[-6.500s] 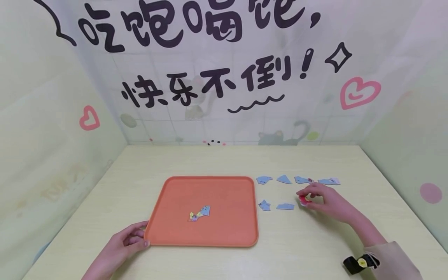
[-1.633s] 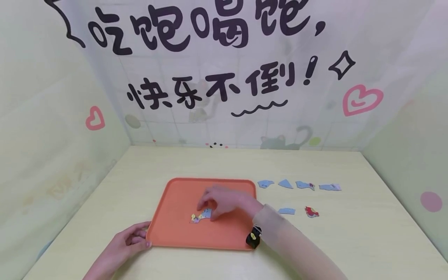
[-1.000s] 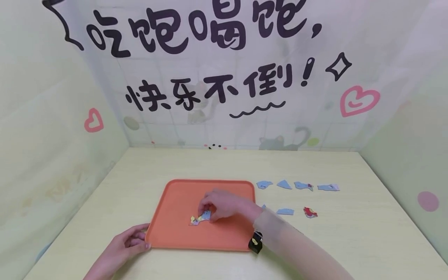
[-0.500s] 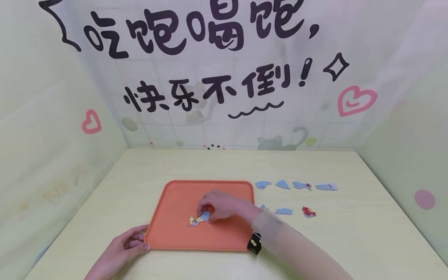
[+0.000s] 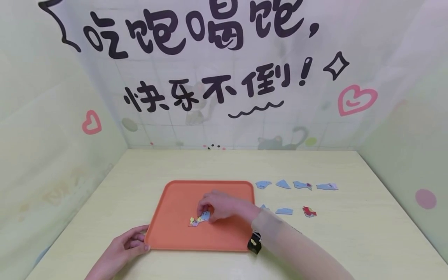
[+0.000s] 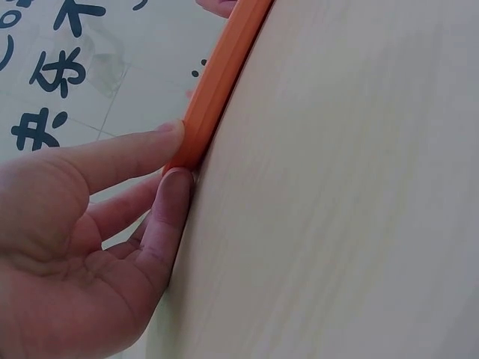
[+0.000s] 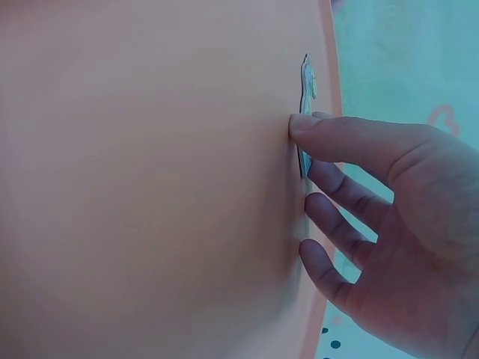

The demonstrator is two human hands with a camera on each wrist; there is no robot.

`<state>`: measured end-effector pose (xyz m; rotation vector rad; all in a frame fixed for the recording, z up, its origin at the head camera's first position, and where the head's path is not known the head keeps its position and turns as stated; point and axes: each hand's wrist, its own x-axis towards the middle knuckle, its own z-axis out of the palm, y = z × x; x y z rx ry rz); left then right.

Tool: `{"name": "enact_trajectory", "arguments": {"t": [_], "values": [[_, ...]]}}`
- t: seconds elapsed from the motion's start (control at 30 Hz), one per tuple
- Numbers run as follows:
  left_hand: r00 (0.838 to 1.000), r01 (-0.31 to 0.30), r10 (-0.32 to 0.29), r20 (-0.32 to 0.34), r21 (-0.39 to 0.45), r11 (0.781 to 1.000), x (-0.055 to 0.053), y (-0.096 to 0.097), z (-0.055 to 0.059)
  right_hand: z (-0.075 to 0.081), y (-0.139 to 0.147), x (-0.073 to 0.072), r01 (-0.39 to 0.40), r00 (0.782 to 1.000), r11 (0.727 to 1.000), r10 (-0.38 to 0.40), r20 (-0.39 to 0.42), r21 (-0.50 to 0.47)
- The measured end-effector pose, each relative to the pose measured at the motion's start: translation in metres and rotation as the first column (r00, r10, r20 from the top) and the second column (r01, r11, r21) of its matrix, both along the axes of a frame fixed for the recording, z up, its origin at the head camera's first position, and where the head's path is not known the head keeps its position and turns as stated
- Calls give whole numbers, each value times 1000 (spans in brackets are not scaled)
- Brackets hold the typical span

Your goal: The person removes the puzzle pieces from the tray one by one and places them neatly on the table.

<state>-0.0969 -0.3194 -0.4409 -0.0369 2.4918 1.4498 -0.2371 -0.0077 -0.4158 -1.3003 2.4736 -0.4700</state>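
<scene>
In the head view, an orange tray [image 5: 182, 194] lies on the table. My left hand [image 5: 123, 245] holds its near left corner; in the left wrist view the thumb and fingers [image 6: 174, 191] grip the tray's rim [image 6: 217, 82]. Over the tray's middle, my right hand [image 5: 221, 205] pinches a blue jigsaw puzzle piece [image 5: 205, 216] by its edges. That piece touches a small yellow and purple part [image 5: 193, 222]; I cannot tell whether they are joined. In the right wrist view the thumb is on the near edge of the puzzle piece [image 7: 306, 93], which lies low at the tray surface.
Right of the tray lie loose puzzle pieces in two rows: several blue ones, such as a triangular piece [image 5: 283, 184], and a red piece [image 5: 309, 211]. My right sleeve partly hides one blue piece [image 5: 264, 207]. Printed cloth walls [image 5: 224, 132] enclose the table's back and sides.
My right hand has left the red puzzle piece on the table and come left to the blue piece on the tray. Over the last second it barely moves. The left hand stays at the tray corner.
</scene>
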Motion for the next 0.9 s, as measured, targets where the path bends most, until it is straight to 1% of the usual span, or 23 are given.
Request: {"name": "enact_trajectory", "arguments": {"t": [0.23, 0.47, 0.57, 0.67, 0.8, 0.9], "values": [[1000, -14, 14, 14, 7, 1000, -1, 0, 1, 3, -1, 0, -7, 999, 1000, 8, -33, 21], [1000, -13, 13, 22, 8, 1000, -2, -1, 0, 4, 0, 2, -28, 997, 998, 32, -73, 55], [1000, -13, 13, 21, 9, 1000, -2, 0, 0, 5, 3, 2, -41, 996, 998, 44, -82, 45], [1000, -17, 16, 20, 6, 1000, -1, 1, 0, 9, 8, 2, -36, 998, 999, 37, -50, 7], [1000, -22, 22, 18, -1, 1000, -1, 1, 0, 18, 17, 3, -5, 1000, 998, 6, 18, -58], [999, -24, 25, 20, -17, 1000, -1, 1, 0, 22, 26, 4, 21, 999, 996, -19, 29, -89]]}}
